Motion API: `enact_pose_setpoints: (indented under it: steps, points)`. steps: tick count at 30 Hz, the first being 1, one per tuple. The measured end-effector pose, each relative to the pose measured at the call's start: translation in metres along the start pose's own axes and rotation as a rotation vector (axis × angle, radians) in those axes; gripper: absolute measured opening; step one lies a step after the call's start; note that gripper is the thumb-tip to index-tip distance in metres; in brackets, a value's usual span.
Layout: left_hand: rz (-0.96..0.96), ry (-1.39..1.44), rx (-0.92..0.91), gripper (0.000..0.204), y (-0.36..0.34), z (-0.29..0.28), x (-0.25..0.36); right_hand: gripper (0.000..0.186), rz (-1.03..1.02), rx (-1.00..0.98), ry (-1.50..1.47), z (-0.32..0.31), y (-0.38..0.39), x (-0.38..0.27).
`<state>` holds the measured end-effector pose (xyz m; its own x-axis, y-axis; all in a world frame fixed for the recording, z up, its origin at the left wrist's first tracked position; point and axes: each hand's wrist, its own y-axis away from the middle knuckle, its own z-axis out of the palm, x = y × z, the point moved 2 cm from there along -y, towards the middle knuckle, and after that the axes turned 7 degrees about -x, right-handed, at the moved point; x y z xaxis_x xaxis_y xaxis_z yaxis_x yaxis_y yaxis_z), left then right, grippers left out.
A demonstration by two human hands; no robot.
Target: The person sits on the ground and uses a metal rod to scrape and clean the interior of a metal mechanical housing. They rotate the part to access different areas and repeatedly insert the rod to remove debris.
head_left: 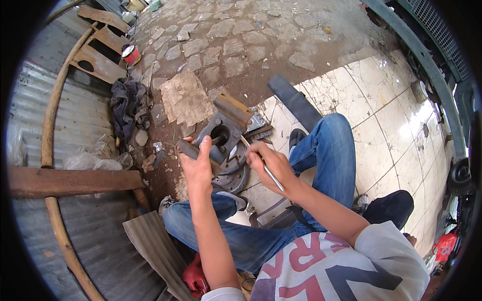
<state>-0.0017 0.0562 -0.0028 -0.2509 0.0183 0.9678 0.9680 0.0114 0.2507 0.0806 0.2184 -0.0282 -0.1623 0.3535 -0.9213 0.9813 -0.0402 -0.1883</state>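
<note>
Stone paving (216, 50) ahead, tile floor (381, 125) right; metal part (234, 125) mid-view, round hole toward camera; left hand (198, 165) wrapped round its left end, fingers mostly hidden; right hand (275, 165) closed on thin rod (273, 179), tip at part's right side

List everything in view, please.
Metal housing with round opening: one, grey, centre
Stubby blunt piece: one, grey, in left hand
Slim metal rod: one, silver, in right hand
Bristled brush: one, dark, beside housing
Flat ragged sheet: one, tan, beyond housing
Square floor tiles: many, cream, right
Long rectangular bar: one, dark, on tiles
Crumpled cloth: one, dark, left
Round tin: one, red, upper left
Corrugated metal wall: one, grey, left
Cobblestones: many, grey, top
Denim jeans: pair, blue, lower centre
Left hand: one, bare, centre
Right hand: one, bare, centre
</note>
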Motion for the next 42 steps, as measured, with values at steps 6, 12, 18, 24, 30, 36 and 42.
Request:
enact_pose_setpoints:
  steps: [6, 12, 18, 24, 30, 36, 42]
  points:
    - [0.015, -0.064, -0.001, 0.05, 0.002, 0.004, 0.001, 0.018, -0.053, 0.139, -0.04, 0.005, -0.011, -0.013]
    - [0.049, -0.075, 0.003, 0.048, 0.001, 0.004, 0.002, 0.018, -0.14, 0.131, 0.162, -0.003, -0.017, -0.004]
    - [0.01, -0.108, -0.008, 0.049, 0.0, 0.0, 0.001, 0.016, -0.163, 0.139, 0.074, 0.001, -0.017, -0.009]
    - [-0.017, -0.153, -0.027, 0.05, -0.007, -0.006, 0.002, 0.013, -0.127, 0.126, 0.104, 0.0, -0.015, -0.005]
    - [0.04, -0.171, -0.027, 0.05, 0.0, -0.003, 0.002, 0.016, -0.162, 0.105, 0.082, -0.004, -0.014, -0.008]
    - [0.091, -0.291, 0.012, 0.051, -0.009, -0.009, -0.002, 0.014, -0.069, 0.119, 0.054, 0.004, -0.011, -0.01]
    - [0.064, -0.331, -0.006, 0.048, -0.016, -0.011, -0.001, 0.014, -0.184, 0.134, 0.039, -0.007, -0.021, -0.022]
